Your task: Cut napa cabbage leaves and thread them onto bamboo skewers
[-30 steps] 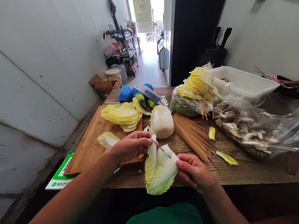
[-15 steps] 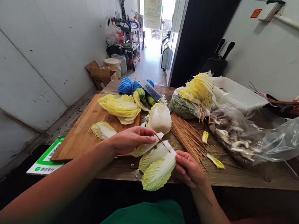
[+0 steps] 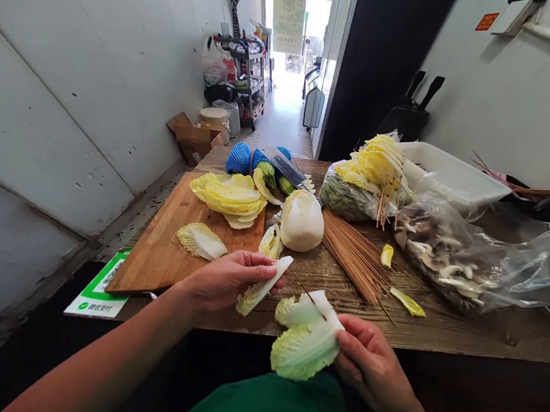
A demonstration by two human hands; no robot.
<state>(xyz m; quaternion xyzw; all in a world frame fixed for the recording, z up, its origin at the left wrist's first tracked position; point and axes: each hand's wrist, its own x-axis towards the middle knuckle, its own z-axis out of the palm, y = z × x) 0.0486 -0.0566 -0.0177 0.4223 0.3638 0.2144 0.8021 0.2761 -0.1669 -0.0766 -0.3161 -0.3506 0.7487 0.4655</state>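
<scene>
Left hand [image 3: 228,282] pinches a loose cabbage leaf [image 3: 263,289], thumb and fingers clamped on its white stem end, leaf tilted, frilly part hanging down. Right hand [image 3: 370,358] has fingers clamped on the stem end of the skewered leaves [image 3: 306,349], at least two, overlapping. Thin skewer [image 3: 312,298] runs through their white parts, free end pointing up-left, just beside the loose leaf. Both hands are over the near edge of the tabletop [image 3: 470,333].

Cutting board [image 3: 153,254] at left, with a pile of yellow leaves [image 3: 229,194] on it and a single leaf [image 3: 201,241] nearer. Cabbage head [image 3: 302,221] sits right of the board, beyond the hands; bundle of skewers [image 3: 352,252] fanned to its right. Two small leaf pieces near the bundle: one upper [image 3: 387,256], one lower [image 3: 407,302]. Knife [image 3: 287,167] at back, next to blue foam net [image 3: 238,159]. More skewered yellow leaves [image 3: 373,161] rest on a plastic-wrapped bundle of greens [image 3: 346,198]. Bag of mushrooms [image 3: 443,260] at right, white bin [image 3: 464,172] behind.
</scene>
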